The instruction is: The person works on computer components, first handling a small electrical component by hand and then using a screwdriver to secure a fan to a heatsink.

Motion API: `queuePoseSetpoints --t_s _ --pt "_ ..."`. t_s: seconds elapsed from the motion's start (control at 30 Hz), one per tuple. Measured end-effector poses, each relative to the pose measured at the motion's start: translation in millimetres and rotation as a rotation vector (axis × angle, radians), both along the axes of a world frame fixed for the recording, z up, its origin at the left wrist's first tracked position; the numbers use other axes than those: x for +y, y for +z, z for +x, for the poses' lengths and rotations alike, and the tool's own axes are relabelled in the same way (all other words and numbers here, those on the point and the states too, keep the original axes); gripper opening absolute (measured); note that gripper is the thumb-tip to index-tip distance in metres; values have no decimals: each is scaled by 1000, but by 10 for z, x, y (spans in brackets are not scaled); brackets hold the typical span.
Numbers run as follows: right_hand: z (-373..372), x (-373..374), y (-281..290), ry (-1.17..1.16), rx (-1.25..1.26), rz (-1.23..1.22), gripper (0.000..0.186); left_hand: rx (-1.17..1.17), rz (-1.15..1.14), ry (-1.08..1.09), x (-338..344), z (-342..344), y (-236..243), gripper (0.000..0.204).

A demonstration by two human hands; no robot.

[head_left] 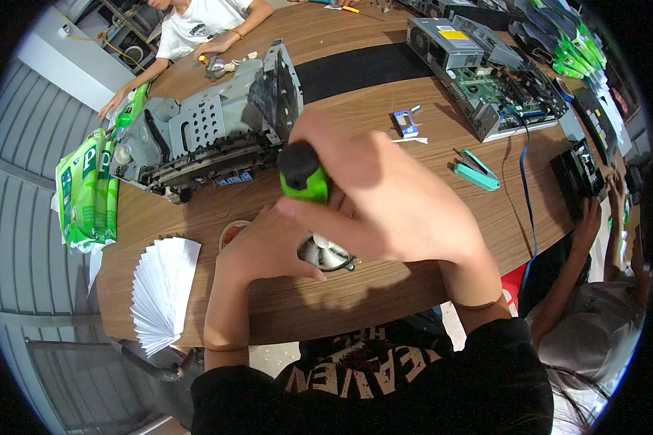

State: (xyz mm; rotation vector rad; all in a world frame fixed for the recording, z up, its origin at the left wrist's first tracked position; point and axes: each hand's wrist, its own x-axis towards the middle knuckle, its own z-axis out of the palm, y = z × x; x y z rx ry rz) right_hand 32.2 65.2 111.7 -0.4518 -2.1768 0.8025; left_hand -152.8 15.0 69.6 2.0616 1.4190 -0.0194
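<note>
My right hand (395,196) is closed round a screwdriver with a thick green and black handle (306,177). The handle stands nearly upright with its black end toward me; its shaft and tip are hidden by my hands. Below it, my left hand (257,246) is bent over a round, silvery part that looks like a cooling fan (326,254), near the table's front edge. The left thumb reaches along that part's near side, and the fingers' grip is hidden under the right hand. Beside the left wrist, the rim of a small round container (233,230) shows.
A large grey metal printer frame (218,116) stands at the left behind packs of green wipes (87,188). Fanned white paper (165,290) lies left of me. At right are a teal utility knife (476,171), an opened computer case (497,94) and a blue cable (527,196). Co-workers sit across and right.
</note>
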Motion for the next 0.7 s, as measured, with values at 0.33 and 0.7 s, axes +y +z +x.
queuePoseSetpoints --t_s 0.33,0.7 --pt "-3 32 3 61 -52 -37 30 -112 12 -6 3 17 33 77" --pt "-55 105 37 154 -174 -130 28 50 -53 20 -18 -2 34 98"
